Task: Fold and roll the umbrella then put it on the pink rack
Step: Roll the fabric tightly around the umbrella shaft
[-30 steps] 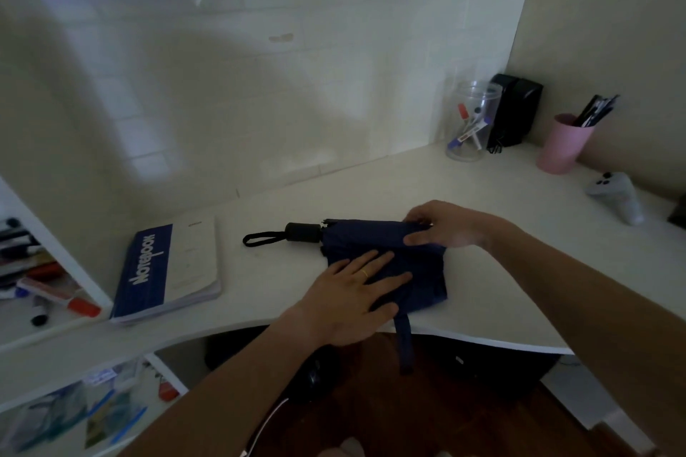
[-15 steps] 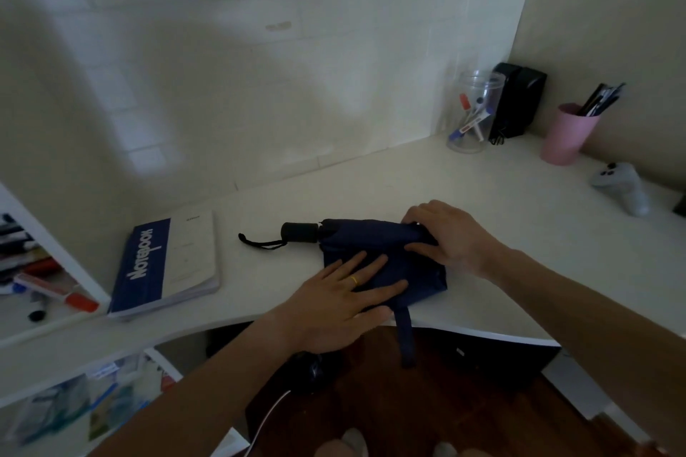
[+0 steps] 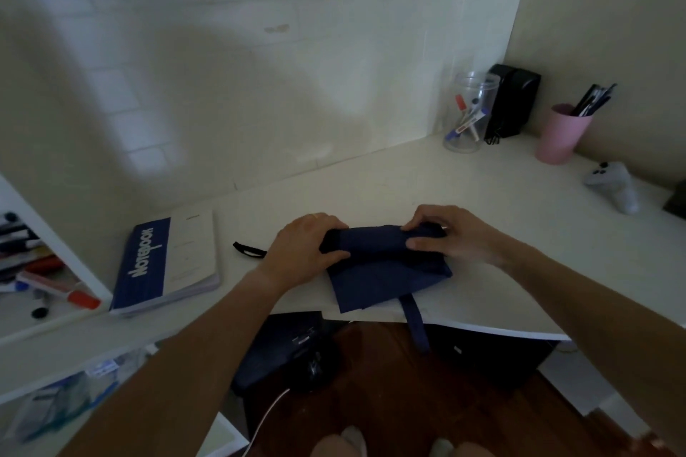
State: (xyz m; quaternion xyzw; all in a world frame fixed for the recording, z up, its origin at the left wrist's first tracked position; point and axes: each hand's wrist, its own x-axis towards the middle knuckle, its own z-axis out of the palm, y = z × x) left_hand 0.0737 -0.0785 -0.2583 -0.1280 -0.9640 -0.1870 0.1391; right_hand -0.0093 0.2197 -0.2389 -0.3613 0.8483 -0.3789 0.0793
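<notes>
Gripping each end, left hand (image 3: 302, 249) and right hand (image 3: 451, 236) clamp fingers on the navy umbrella (image 3: 386, 263) to roll its canopy tight, closure strap (image 3: 415, 323) dangling off the desk (image 3: 501, 234).

So my left hand (image 3: 304, 249) isn't lying flat on the umbrella (image 3: 386, 263) cloth anymore, it's slid up and wrapped around the handle end. Right hand (image 3: 449, 234) went from resting on top to pinching the rolled edge.
</notes>
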